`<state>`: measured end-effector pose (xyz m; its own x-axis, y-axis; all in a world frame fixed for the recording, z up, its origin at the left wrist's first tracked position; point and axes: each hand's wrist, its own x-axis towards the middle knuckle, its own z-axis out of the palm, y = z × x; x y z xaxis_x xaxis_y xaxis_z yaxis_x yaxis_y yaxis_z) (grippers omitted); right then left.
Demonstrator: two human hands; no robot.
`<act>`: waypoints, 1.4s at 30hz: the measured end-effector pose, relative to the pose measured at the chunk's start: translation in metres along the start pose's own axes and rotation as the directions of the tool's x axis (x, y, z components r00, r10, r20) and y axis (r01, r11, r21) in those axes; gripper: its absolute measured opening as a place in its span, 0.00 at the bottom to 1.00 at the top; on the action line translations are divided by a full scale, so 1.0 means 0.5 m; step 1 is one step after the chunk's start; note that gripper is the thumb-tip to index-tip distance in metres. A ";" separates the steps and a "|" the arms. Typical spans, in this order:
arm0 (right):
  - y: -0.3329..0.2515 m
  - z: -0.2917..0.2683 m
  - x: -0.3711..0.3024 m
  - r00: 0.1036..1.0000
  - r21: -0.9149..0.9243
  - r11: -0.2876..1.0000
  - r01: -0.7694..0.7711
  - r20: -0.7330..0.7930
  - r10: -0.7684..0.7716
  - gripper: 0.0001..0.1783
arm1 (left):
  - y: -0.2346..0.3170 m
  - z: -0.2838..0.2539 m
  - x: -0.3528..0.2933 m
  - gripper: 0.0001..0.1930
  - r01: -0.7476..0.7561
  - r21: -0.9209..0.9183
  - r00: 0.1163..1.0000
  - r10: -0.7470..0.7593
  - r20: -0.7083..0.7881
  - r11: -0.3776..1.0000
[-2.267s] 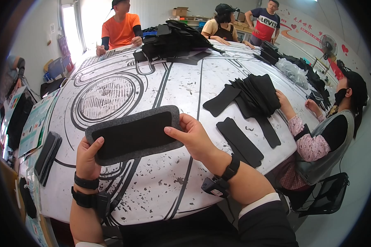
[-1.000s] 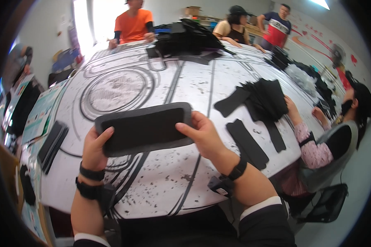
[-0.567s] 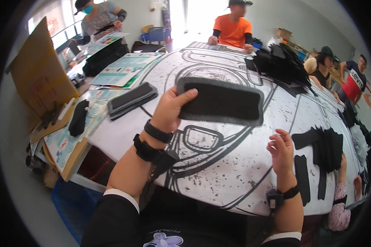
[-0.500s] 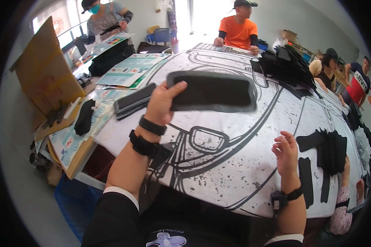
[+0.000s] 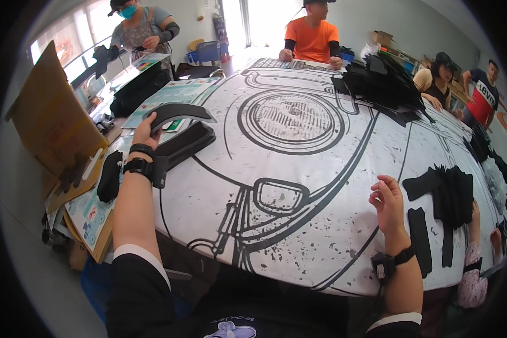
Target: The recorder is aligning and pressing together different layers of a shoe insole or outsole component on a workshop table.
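My left hand (image 5: pixel 145 133) pinches one end of a long black pad (image 5: pixel 180 111) with grey edging, which bends in an arc above the table. Just below it lies a stack of similar black pads (image 5: pixel 187 144), close to my left wrist. My right hand (image 5: pixel 387 204) hovers over the right part of the table with nothing in it, its fingers loosely bent and apart. Nearest to that hand are a black fabric strip (image 5: pixel 419 242) and a fanned pile of black strips (image 5: pixel 452 200).
The white table cover (image 5: pixel 332 236) carries a black line drawing with a round lamp. A heap of black pieces (image 5: pixel 386 84) stands at the back right. Printed sheets (image 5: pixel 177 93) and a cardboard piece (image 5: pixel 53 107) are at left. Several people work around; a co-worker's hand (image 5: pixel 474 217) touches the strips.
My left hand has carried the black pad left from over the table's middle to the stack, turning it nearly edge-on. The drawn round lamp is now uncovered. My right hand has barely moved.
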<state>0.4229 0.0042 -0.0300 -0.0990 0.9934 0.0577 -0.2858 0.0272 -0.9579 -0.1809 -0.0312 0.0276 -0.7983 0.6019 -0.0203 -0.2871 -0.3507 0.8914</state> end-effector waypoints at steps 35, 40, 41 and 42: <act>0.029 -0.037 0.048 0.990 -0.071 0.995 -0.072 0.113 0.080 0.13 | -0.069 0.018 0.054 0.52 -0.427 0.902 0.799 -0.441 0.409 0.064; 0.026 -0.035 0.046 0.990 -0.086 0.994 -0.074 0.114 0.084 0.14 | -0.056 0.019 0.053 0.50 -0.452 0.886 0.787 -0.420 0.452 0.107; 0.027 -0.036 0.047 0.990 -0.083 0.994 -0.075 0.109 0.084 0.14 | -0.053 0.025 0.047 0.50 -0.451 0.886 0.787 -0.422 0.451 0.106; 0.027 -0.038 0.047 0.990 -0.082 0.994 -0.077 0.109 0.085 0.14 | -0.050 0.031 0.038 0.50 -0.438 0.894 0.791 -0.432 0.432 0.092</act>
<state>0.4347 0.0298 -0.0469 -0.2265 0.9740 0.0061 -0.1978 -0.0398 -0.9794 -0.1806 0.0000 0.0119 -0.2787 0.9380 -0.2059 0.7969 0.3455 0.4956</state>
